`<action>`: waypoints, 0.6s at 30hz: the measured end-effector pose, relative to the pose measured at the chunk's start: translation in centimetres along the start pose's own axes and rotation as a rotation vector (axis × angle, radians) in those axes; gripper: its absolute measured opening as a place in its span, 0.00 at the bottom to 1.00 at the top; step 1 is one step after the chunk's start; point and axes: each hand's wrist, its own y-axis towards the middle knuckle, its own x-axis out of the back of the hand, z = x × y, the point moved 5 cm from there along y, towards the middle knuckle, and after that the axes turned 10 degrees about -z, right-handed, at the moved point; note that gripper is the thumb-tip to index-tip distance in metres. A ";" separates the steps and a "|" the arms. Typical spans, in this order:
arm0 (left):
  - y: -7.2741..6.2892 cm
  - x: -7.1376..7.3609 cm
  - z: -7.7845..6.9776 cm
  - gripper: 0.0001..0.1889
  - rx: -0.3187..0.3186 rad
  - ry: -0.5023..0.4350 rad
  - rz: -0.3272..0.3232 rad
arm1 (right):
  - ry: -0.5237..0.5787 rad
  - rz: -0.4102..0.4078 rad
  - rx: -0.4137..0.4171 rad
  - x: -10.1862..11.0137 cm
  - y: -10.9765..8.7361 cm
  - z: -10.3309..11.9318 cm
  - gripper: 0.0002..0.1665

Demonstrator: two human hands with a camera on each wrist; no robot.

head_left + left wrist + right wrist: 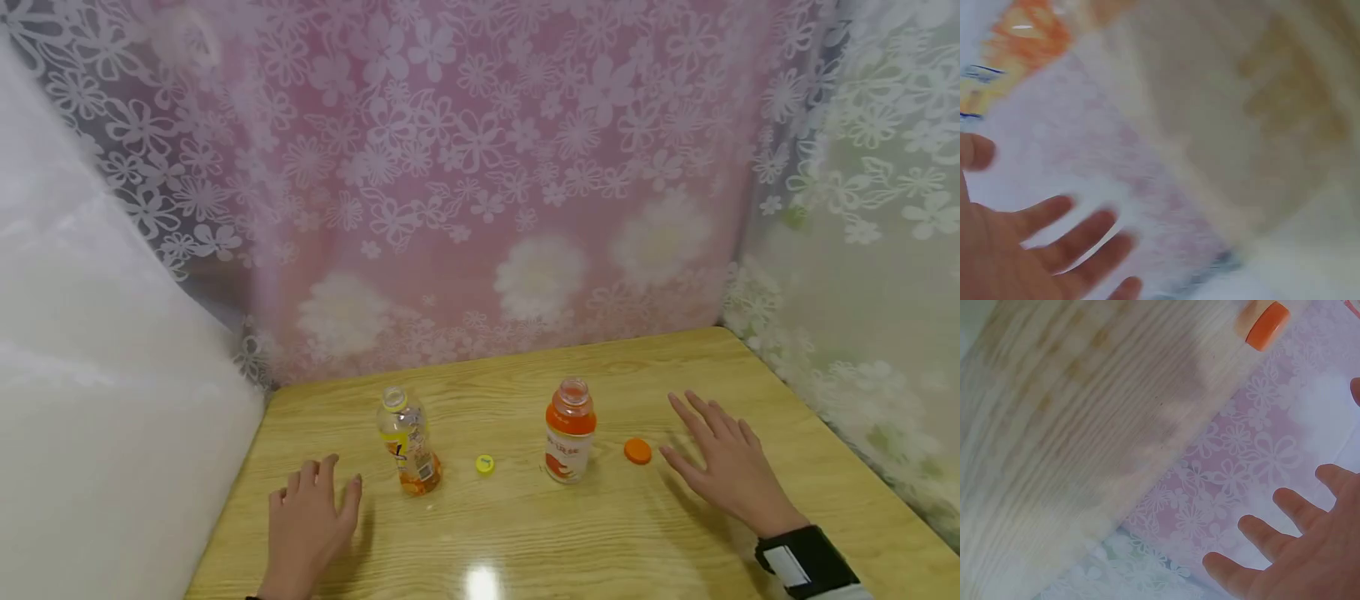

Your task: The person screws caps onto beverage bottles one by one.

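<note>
Two uncapped bottles stand on the wooden table. The left one is a clear bottle [408, 446] with a yellow label and some amber liquid at its bottom; a small yellow cap [485, 464] lies to its right. The other is a bottle with an orange and white label [570, 433], and beside it lies an orange cap [637, 451]. My left hand [307, 517] hovers left of the clear bottle, fingers spread and touching nothing. To the right of the orange cap, my right hand [723, 467] is held with fingers apart, holding nothing. The left wrist view is blurred.
The wooden table [480, 533] reaches back to a pink curtain with white flowers [480, 167]. White sheeting [112, 417] borders the left side, and a pale flowered curtain [862, 292] runs along the right edge. A black band [806, 560] is on the right wrist.
</note>
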 end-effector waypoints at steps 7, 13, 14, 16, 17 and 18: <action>-1.7 1.7 -7.2 0.15 -0.123 -0.072 0.107 | 0.003 -0.005 0.004 0.7 -0.3 0.0 0.50; -1.7 1.2 -14.2 0.08 -0.314 -0.269 0.079 | 0.021 -0.004 -0.010 1.4 -0.8 0.0 0.49; -1.6 1.1 -15.2 0.06 -0.341 -0.290 0.078 | 0.028 0.000 -0.012 1.5 -0.9 0.1 0.49; -1.3 0.7 -17.0 0.05 -0.376 -0.324 0.080 | 0.037 0.007 -0.011 1.5 -1.0 0.1 0.49; -1.1 0.4 -17.8 0.06 -0.382 -0.340 0.086 | 0.040 0.006 -0.010 1.5 -1.1 0.2 0.49; -1.0 0.1 -18.5 0.06 -0.383 -0.357 0.091 | 0.042 0.011 -0.011 1.5 -1.2 0.2 0.48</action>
